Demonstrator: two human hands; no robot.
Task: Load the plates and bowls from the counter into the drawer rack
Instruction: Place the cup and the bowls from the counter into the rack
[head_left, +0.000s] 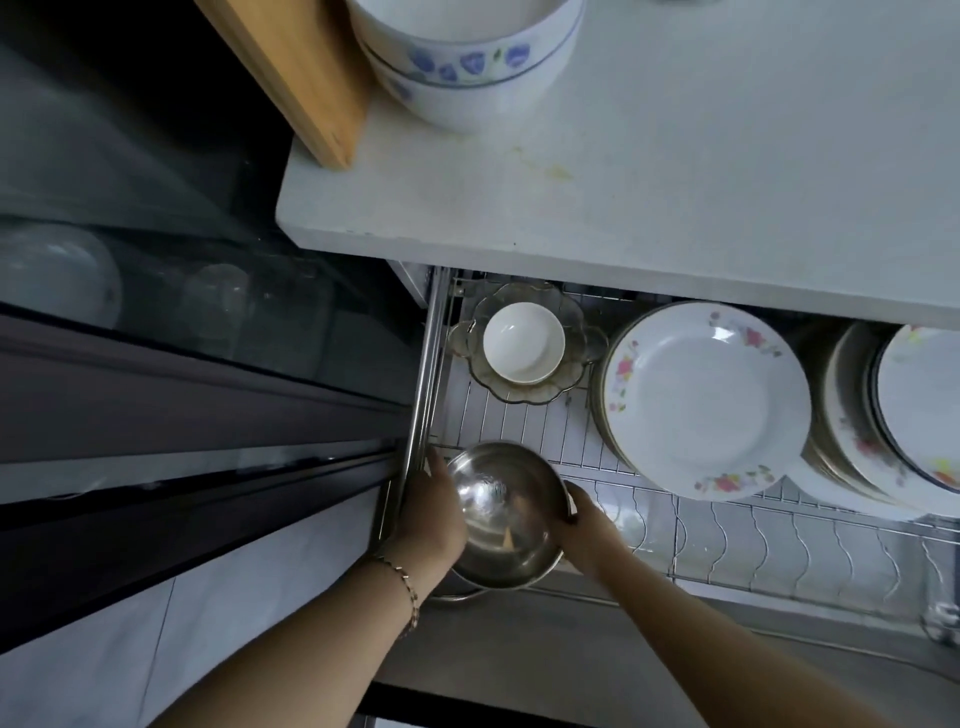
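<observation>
A steel bowl (504, 512) is held low over the front left corner of the open wire drawer rack (524, 426). My left hand (434, 512) grips its left rim and my right hand (584, 525) grips its right rim. Another steel rim shows just beneath it. Further back in the rack, a small white bowl (523, 344) sits inside a scalloped glass dish (574, 364). Flowered plates (706, 400) stand stacked to the right, with more plates (914, 410) at the far right. On the counter (675, 171), stacked white bowls with blue flowers (467, 67) stand at the back left.
A wooden cutting board (301, 78) leans at the counter's left edge beside the bowls. A dark glass appliance front (156, 322) runs along the left of the drawer. Wavy wire plate dividers (779, 535) line the rack's front right.
</observation>
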